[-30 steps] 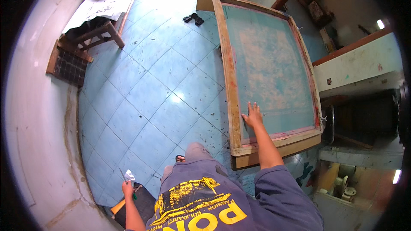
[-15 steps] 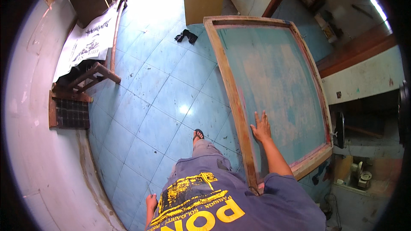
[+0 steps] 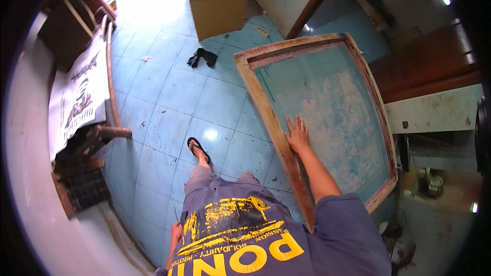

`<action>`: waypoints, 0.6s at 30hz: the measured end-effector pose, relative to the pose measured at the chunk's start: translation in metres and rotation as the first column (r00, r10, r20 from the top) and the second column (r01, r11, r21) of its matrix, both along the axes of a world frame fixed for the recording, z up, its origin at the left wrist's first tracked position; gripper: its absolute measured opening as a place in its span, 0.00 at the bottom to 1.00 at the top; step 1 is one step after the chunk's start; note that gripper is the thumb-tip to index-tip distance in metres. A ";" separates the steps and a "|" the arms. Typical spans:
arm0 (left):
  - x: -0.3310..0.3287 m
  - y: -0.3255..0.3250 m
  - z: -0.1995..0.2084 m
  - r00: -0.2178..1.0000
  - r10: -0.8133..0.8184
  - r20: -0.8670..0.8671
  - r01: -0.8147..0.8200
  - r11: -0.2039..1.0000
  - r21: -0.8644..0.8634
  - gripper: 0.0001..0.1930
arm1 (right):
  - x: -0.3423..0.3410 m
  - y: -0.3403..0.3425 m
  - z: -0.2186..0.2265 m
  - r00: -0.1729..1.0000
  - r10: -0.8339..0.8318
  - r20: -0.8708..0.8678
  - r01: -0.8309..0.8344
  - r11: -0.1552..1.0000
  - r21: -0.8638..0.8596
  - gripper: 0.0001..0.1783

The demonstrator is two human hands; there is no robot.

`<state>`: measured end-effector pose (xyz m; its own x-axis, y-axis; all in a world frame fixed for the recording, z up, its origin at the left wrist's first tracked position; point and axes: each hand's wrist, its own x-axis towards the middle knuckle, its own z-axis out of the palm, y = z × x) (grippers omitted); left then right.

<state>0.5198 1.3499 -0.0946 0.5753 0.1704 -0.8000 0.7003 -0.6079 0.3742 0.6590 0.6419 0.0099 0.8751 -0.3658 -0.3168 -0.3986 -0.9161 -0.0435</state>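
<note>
The right hand lies flat and spread, fingers splayed, palm pressed on the blue-green mesh just inside the left rail of the large wooden-framed printing screen, which stands tilted over the pale blue tiled floor. The screen stretches up and to the right from that hand. The left hand hangs low beside the hip, well apart from the screen, curled around a thin dark stick-like tool; what the tool is cannot be told.
</note>
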 end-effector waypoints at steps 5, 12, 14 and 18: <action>0.186 0.064 -0.040 0.960 -0.250 0.126 0.249 0.968 0.026 0.16 | 0.009 -0.006 0.014 0.993 -0.056 -0.100 0.059 0.998 0.032 0.37; 0.590 -0.023 0.052 0.977 -0.123 0.174 0.140 0.986 -0.090 0.14 | 0.097 0.038 0.025 0.595 -0.790 0.152 0.689 0.598 0.410 0.37; 0.684 -0.033 0.051 0.960 -0.117 0.253 0.129 0.991 -0.032 0.14 | 0.158 0.056 0.033 0.399 -0.903 0.158 0.774 0.424 0.471 0.38; 0.793 -0.130 0.061 0.942 -0.203 0.268 0.238 0.966 -0.104 0.13 | 0.195 0.070 0.025 0.328 -0.920 0.214 0.878 0.381 0.289 0.38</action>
